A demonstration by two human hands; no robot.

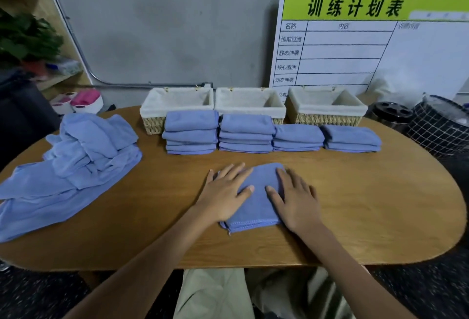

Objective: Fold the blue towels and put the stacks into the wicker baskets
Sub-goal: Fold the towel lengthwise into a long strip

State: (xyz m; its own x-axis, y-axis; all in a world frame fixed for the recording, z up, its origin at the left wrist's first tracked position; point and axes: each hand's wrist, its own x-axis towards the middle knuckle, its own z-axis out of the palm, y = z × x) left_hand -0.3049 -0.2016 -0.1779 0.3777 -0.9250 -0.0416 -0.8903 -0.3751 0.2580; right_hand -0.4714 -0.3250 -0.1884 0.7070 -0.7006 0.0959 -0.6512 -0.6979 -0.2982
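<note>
A grey wall [165, 26] backs the oval wooden table [355, 204], with a whiteboard [380, 47] leaning right.

3 wicker baskets [326, 109]; 4 folded towel stacks [190, 132]; 2 hands [225, 191].

Just one view here, a wide-angle head cam looking forward and down from above the person's lap. Both forearms reach in from the bottom edge, so the left hand [224, 193] and right hand [295, 198] sit close, about mid-frame. Beyond the hands the wooden table [355, 204] runs away to the grey wall [177, 26], edges bending from the lens.
</note>
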